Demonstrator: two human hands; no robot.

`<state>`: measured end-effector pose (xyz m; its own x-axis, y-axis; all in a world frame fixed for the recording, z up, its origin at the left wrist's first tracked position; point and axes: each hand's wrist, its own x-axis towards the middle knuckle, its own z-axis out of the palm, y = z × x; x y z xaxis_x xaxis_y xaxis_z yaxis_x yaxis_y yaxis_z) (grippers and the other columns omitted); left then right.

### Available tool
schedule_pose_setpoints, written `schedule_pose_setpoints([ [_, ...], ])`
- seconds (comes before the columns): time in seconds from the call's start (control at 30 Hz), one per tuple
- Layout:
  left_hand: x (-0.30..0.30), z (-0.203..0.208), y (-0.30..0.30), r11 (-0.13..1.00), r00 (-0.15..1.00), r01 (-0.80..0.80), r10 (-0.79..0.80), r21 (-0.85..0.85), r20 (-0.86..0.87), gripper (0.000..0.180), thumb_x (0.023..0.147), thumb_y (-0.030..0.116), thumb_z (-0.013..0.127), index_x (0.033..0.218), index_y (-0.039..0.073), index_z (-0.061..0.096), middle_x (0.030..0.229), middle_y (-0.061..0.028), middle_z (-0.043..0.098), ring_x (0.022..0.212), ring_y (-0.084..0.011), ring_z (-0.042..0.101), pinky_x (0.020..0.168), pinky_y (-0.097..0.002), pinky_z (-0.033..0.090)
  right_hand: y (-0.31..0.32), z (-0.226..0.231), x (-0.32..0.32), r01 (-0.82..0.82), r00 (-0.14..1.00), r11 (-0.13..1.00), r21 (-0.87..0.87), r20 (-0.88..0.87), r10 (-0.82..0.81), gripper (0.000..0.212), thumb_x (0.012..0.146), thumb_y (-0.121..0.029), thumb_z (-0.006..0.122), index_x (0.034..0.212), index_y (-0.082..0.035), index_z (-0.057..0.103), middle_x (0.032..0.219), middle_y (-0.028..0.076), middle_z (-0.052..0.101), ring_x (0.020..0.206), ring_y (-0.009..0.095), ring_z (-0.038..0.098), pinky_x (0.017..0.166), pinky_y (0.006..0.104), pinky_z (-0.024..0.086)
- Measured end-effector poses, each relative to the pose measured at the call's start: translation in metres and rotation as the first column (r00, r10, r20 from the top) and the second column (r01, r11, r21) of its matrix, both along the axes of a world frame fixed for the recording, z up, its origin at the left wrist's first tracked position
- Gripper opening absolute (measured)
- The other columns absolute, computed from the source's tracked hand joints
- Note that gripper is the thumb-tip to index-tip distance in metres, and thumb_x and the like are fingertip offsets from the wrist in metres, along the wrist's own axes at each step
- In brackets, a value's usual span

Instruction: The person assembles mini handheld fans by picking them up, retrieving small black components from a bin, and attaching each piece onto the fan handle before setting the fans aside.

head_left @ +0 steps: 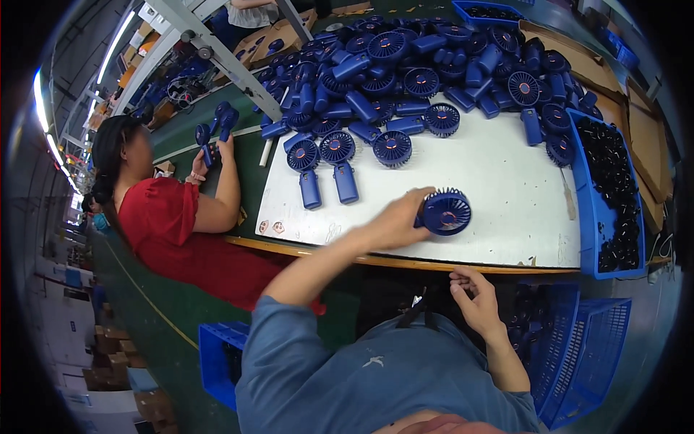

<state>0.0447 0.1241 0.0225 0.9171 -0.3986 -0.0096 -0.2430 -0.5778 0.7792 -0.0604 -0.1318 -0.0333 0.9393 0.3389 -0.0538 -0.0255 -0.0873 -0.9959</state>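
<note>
My left hand (396,219) reaches across the white work mat (499,181) and grips a blue handheld fan (444,212) by its handle, the round grille head pointing right. My right hand (473,295) hovers below the table's front edge, fingers loosely curled, holding nothing that I can see. Two more blue fans (340,163) lie side by side farther back on the mat.
A large heap of blue fans (426,65) covers the back of the table. A blue bin (607,188) of small dark parts stands at the right. Blue crates (578,354) sit below right, another crate (217,358) on the floor. A person in red (170,224) works at left.
</note>
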Motion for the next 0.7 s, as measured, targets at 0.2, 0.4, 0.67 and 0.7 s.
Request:
schedule_pose_setpoints([
  [0.2, -0.073, -0.035, -0.088, 0.475, 0.925, -0.373, 0.261, -0.797, -0.277, 0.07, 0.085, 0.015, 0.073, 0.142, 0.0, 0.035, 0.126, -0.0109, 0.054, 0.115, -0.0182, 0.054, 0.103, -0.0337, 0.042, 0.022, 0.008, 0.003, 0.032, 0.994, 0.994, 0.106, -0.112, -0.02, 0.039, 0.087, -0.009, 0.069, 0.122, 0.002, 0.057, 0.11, 0.012, 0.066, 0.098, 0.021, 0.064, 0.089, 0.0304, 0.049],
  [0.4, -0.049, -0.054, -0.1, 0.149, 0.608, -0.747, -0.244, -0.648, -0.756, 0.044, 0.096, 0.042, 0.058, 0.116, 0.004, 0.057, 0.104, -0.016, 0.066, 0.077, -0.0282, 0.069, 0.073, -0.0404, 0.059, 0.022, 0.028, 0.013, 0.201, 0.816, 0.908, -0.369, 0.576, 0.053, 0.038, 0.082, -0.025, 0.075, 0.104, 0.001, 0.059, 0.084, 0.02, 0.066, 0.075, 0.038, 0.066, 0.064, 0.0433, 0.054],
  [0.67, -0.062, -0.028, -0.109, 0.26, 0.686, -0.459, -0.504, -0.85, -0.525, 0.064, 0.084, 0.019, 0.075, 0.136, -0.003, 0.045, 0.131, -0.0202, 0.056, 0.126, -0.0336, 0.052, 0.107, -0.0459, 0.043, -0.086, 0.15, 0.119, -0.471, 0.826, 0.555, -0.686, -0.12, 0.551, 0.034, 0.094, -0.031, 0.06, 0.106, 0.0, 0.066, 0.093, 0.02, 0.069, 0.088, 0.033, 0.067, 0.082, 0.0402, 0.052],
  [0.7, -0.06, -0.021, -0.109, 0.303, 0.68, -0.469, -0.476, -0.829, -0.558, 0.056, 0.083, 0.01, 0.075, 0.131, -0.003, 0.048, 0.124, -0.0198, 0.06, 0.122, -0.0333, 0.056, 0.101, -0.0463, 0.049, -0.124, 0.142, 0.141, -0.165, 0.921, 0.633, -0.756, 0.112, 0.373, 0.024, 0.092, -0.022, 0.062, 0.099, 0.0, 0.069, 0.092, 0.017, 0.07, 0.083, 0.027, 0.068, 0.079, 0.0375, 0.053],
])
